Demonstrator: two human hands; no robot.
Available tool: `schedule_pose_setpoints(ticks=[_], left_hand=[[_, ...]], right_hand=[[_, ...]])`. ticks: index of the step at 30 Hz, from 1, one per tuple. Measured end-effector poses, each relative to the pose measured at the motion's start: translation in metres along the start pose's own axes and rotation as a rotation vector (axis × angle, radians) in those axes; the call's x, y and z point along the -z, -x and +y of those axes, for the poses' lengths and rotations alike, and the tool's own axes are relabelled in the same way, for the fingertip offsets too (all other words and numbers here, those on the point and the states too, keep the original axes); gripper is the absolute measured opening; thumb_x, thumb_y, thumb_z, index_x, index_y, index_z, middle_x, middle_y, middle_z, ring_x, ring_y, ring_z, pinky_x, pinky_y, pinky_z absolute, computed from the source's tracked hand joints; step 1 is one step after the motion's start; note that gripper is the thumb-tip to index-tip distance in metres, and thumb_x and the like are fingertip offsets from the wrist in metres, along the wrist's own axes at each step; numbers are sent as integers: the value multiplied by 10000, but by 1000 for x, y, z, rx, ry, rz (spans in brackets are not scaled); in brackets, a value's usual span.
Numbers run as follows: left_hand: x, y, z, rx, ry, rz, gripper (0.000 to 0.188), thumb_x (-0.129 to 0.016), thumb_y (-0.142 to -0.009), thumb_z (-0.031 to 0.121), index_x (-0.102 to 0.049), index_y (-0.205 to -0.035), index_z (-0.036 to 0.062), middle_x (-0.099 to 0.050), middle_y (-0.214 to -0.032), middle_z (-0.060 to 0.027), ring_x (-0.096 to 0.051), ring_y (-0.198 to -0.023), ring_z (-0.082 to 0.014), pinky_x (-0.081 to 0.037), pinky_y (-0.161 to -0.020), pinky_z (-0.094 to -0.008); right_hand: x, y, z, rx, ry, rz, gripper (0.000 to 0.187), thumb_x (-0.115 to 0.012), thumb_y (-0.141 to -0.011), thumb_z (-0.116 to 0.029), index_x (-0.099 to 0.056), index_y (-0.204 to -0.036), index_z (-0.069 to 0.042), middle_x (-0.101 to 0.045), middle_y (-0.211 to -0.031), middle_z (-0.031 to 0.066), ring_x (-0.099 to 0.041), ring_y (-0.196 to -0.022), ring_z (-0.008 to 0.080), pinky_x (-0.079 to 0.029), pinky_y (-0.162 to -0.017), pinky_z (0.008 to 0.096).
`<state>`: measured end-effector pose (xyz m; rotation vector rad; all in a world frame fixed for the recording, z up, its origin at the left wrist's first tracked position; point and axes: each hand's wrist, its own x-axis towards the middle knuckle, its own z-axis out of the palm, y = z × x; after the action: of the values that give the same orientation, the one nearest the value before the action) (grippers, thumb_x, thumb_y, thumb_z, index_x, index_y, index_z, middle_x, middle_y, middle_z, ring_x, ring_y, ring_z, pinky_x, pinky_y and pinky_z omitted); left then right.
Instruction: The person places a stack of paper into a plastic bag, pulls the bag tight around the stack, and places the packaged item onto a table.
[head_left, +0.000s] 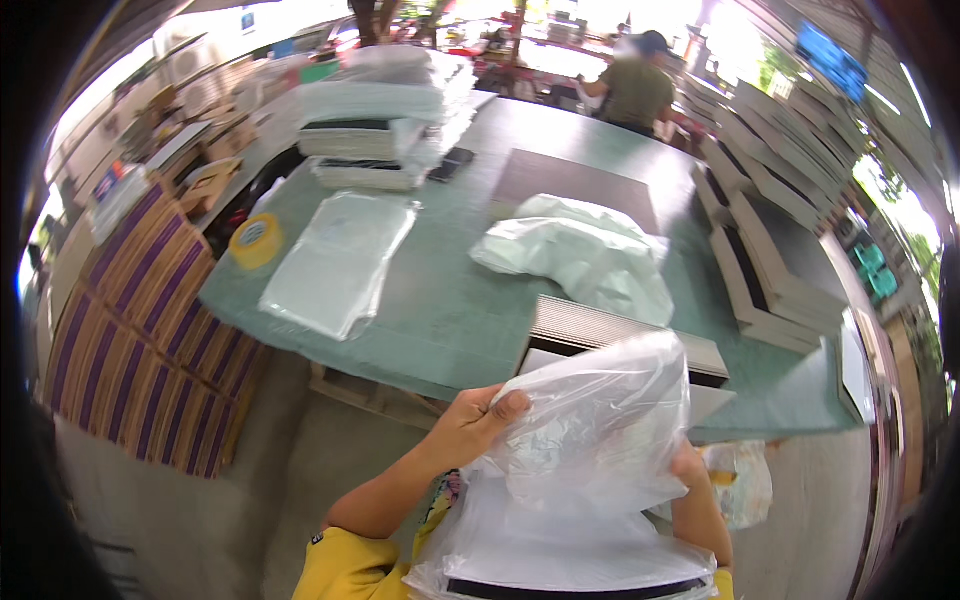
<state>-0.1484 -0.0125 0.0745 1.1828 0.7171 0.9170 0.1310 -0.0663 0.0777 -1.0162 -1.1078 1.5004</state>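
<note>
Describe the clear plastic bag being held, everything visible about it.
The clear plastic bag is thin, glossy, crumpled film, see-through with a milky sheen. It is held up in front of the person, below the green table's near edge. The left hand pinches its upper left edge; the right hand is mostly hidden behind it. Its lower part drapes over a flat dark-edged item.

Daylight floods in from the top of the frame, where the open background blows out to near white. My view is bright overall, with soft, weak shadows under the tabletop (440,320) edge. The clear plastic bag (590,440) at lower centre catches pale glare and looks slightly smeared by motion. Straight edges bow toward the rim, a black vignette rings the picture, and the far top and right corner are soft.
</note>
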Motion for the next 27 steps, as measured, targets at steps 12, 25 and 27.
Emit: schedule_pose_setpoints(ticks=[12, 25, 27], left_hand=[[-19, -14, 7, -275, -153, 10, 130, -557, -836, 159, -531, -814, 34, -501, -662, 34, -418, -598, -8, -337, -503, -175], [-16, -23, 20, -600, -578, 209, 101, -602, -784, 101, -559, -806, 12, -548, -648, -17, -464, -584, -51, -387, -532, -193], [-15, -12, 35, -798, -719, 399, 89, -611, -769, 86, -564, -806, 20, -567, -665, -37, -494, -585, -65, -400, -531, -200]], right_hand=[[-15, 11, -4, -99, 658, -394, 297, -688, -711, -118, -591, -956, 18, -619, -883, 70, -543, -810, 112, -432, -730, 269], [-30, 3, -34, -190, 359, -25, 74, -610, -771, -56, -607, -796, 14, -610, -725, 42, -525, -665, 67, -414, -633, 195], [-26, -2, -32, -165, 291, 33, 89, -622, -762, -60, -580, -754, 19, -591, -681, 42, -521, -626, 71, -411, -573, 201]])
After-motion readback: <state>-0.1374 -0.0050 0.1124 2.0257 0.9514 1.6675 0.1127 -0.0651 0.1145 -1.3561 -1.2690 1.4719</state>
